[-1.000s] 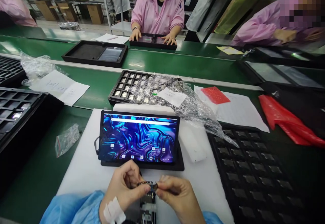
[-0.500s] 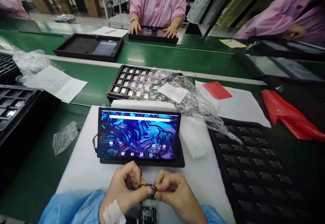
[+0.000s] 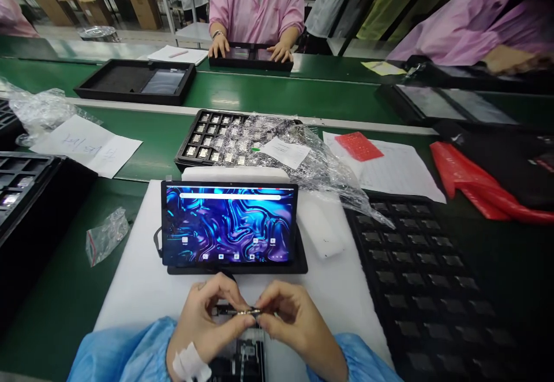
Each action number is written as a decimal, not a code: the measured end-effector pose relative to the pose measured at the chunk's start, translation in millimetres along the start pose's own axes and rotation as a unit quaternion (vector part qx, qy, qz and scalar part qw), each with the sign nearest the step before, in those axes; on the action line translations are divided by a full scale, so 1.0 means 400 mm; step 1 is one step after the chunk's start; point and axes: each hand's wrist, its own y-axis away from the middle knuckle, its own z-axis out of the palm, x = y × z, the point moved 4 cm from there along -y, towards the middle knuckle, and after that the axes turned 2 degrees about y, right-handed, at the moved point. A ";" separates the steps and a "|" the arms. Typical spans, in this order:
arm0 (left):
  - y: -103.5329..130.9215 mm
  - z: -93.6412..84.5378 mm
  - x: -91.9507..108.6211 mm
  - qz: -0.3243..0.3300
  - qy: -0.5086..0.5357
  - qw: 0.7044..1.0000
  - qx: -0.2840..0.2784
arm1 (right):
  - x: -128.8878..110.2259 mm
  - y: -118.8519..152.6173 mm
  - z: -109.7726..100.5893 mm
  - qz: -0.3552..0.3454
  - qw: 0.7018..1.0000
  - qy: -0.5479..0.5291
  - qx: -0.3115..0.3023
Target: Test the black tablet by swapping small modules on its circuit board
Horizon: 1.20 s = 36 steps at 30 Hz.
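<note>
1. My left hand [image 3: 208,318] and right hand [image 3: 285,318] meet at the near edge of the white mat [image 3: 138,289], fingers curled in. Both pinch the ends of a thin dark part [image 3: 238,311], held level between them. I judge the two-ended grip keeps so small a piece from twisting.
2. The part hangs just above an opened device [image 3: 242,359] lying flat on the mat under my wrists, close enough that I need hardly reach.
3. A lit tablet [image 3: 229,229] leans on a dark stand just beyond my hands, screen toward me, probably so I can read it without lifting my head.
4. A tray [image 3: 208,139] of small components sits behind the tablet, half under crinkled plastic wrap [image 3: 320,168]. I take the pulled-back wrap as giving access to the open cells.
5. A black grid tray [image 3: 424,278] lies right of the mat, another at far left.
6. Across the green belt [image 3: 303,99] a person in pink rests both hands on a dark tray.
</note>
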 end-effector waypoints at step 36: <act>0.007 0.023 0.004 0.277 -0.377 0.840 -0.276 | 0.049 0.110 -0.035 -0.186 0.824 0.502 0.187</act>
